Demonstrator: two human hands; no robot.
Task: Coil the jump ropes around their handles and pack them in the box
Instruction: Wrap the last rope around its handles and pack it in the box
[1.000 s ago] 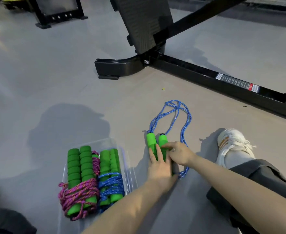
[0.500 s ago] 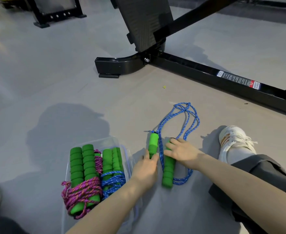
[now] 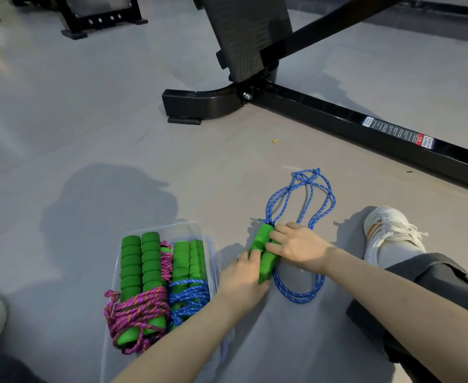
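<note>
1. Gym floor (image 3: 89, 134), plain grey, with the black frame of a bench (image 3: 337, 117) running across the far side. The person sits on the floor, and a white sneaker (image 3: 390, 230) pokes in on the right.
2. Done so far, as far as I can see: the clear box (image 3: 188, 225) sits toward the near left of the floor and already has two finished bundles in it. A pink rope (image 3: 136, 313) is wound round its green handles, and a packed blue rope (image 3: 190, 297) lies right beside it.
3. In progress: the loose blue rope (image 3: 304, 205) lies on the floor just right of the box. It's all slack loops and none of it is wound yet.
4. Its two green handles (image 3: 264, 252) are pressed together side by side between both hands.
5. The left hand (image 3: 243, 275) has its grip on the lower part of the pair. The right hand (image 3: 299, 250) has its grip curled over the top ends, near where the cord comes out.
6. Left to do, I'd say: wrap all that slack round the handles, then drop the bundle into the box. Looks like roughly two thirds done, if this is the last rope. I can't tell whether the box has room for it.
</note>
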